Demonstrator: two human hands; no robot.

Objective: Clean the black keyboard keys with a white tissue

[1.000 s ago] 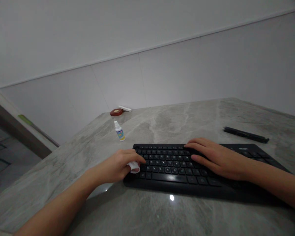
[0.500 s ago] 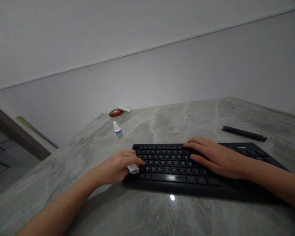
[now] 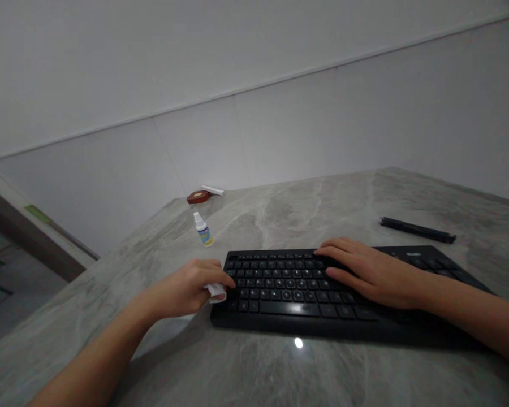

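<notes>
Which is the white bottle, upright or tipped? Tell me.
Upright: the white bottle stands on its base on the table, narrow top up.

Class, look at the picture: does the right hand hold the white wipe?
No, the white wipe is in the left hand, at the left end of the black keyboard.

Your left hand (image 3: 195,285) grips a bunched white cloth (image 3: 216,292) at the black keyboard's (image 3: 297,295) nine-o'clock end; your right hand (image 3: 367,274) lies across it. Beyond, a white bottle (image 3: 203,230) stands toward ten o'clock, a black rod (image 3: 418,230) toward two.
</notes>
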